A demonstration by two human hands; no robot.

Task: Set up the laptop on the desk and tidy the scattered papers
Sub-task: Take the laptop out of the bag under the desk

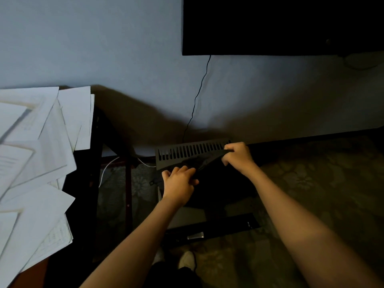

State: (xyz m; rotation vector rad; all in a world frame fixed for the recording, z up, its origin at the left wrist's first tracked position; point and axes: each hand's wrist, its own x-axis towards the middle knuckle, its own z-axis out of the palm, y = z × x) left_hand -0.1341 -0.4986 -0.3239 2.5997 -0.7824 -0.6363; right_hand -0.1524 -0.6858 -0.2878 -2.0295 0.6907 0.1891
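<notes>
Holding black bag (220,183) | left grip (178,181), right grip (236,155) clamped on it | slotted panel (193,151) protruding

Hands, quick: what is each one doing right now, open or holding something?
Left hand: grips the edge of the black bag.
Right hand: pinches the bag's upper edge, beside the laptop.

Papers (37,152) lie spread over the bench (81,204), left of the vented panel (193,151). The panel stands low by the wall (124,48), with a bag (220,183) just before it. The left hand (178,181) and right hand (236,156) grip the bag's top edge. Above the panel hangs a screen (280,23), its cable (195,100) dropping behind the panel.
</notes>
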